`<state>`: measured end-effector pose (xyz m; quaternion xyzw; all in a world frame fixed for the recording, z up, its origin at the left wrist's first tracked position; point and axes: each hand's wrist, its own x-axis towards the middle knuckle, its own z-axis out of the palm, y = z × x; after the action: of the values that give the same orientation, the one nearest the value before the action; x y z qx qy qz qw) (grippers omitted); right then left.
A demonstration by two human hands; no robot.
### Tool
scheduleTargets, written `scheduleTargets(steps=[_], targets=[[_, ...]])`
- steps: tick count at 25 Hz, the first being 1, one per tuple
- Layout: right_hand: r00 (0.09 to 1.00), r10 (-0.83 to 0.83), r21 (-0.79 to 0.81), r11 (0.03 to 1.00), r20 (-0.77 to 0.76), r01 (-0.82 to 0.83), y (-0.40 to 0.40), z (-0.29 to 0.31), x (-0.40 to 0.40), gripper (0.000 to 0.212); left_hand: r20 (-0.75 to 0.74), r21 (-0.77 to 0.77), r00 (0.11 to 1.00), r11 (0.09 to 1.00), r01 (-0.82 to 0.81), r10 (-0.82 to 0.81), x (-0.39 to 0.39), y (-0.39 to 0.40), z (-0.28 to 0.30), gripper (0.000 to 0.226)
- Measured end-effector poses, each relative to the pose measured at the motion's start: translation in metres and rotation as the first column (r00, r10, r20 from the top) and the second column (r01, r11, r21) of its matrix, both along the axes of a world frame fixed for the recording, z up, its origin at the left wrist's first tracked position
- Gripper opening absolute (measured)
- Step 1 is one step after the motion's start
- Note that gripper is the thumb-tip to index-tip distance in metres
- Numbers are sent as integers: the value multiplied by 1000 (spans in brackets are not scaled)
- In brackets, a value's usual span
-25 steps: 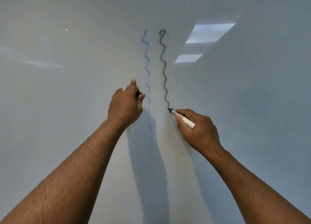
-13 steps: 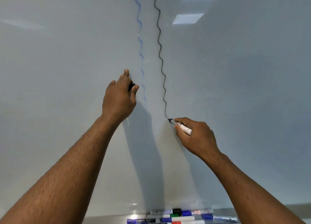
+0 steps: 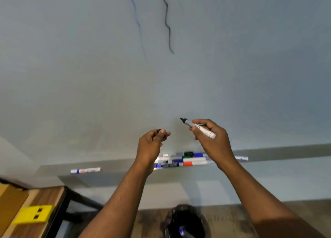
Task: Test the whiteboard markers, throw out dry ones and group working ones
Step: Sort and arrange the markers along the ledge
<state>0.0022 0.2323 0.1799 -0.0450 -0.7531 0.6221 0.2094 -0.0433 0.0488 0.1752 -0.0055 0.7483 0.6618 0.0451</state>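
My right hand [image 3: 214,141] grips an uncapped black marker [image 3: 198,127], tip pointing up-left, away from the whiteboard [image 3: 71,76]. My left hand [image 3: 152,144] pinches the marker's black cap [image 3: 159,131] between thumb and fingers, a short gap left of the tip. A wavy black line [image 3: 167,23] and a fainter blue line [image 3: 138,24] run down the board above. A pile of several markers [image 3: 184,160] lies on the ledge [image 3: 286,152] behind my hands. One marker with blue cap [image 3: 85,170] lies apart on the ledge at left.
A black-lined bin [image 3: 186,221] stands on the floor below, with a blue-capped marker [image 3: 182,231] inside. At lower left is a wooden table [image 3: 44,225] with a yellow block [image 3: 33,214] and brown cardboard [image 3: 9,202].
Both hands came down off the board, the marker tip lifted from the black line, and the hands drew closer together. The view tilted down, showing the ledge, table and bin.
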Motion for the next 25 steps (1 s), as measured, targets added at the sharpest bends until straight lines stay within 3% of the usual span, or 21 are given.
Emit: scheduleTargets(steps=[5,10,16,25], targets=[[968,87,-229,973,235,-32,3,-54,15,13,426,341,904,931,-129,-31,11,24,-56,24],[930,175,-257,962,322,-92,8,-102,32,10,618,426,785,855,-294,-38,18,39,-100,29],[906,281,-194,954,315,-229,15,-130,39,14,683,432,730,808,-401,-2,25,50,-132,44],[872,370,-213,925,320,-314,18,-140,21,14,666,392,739,794,-464,103,33,61,-129,20]])
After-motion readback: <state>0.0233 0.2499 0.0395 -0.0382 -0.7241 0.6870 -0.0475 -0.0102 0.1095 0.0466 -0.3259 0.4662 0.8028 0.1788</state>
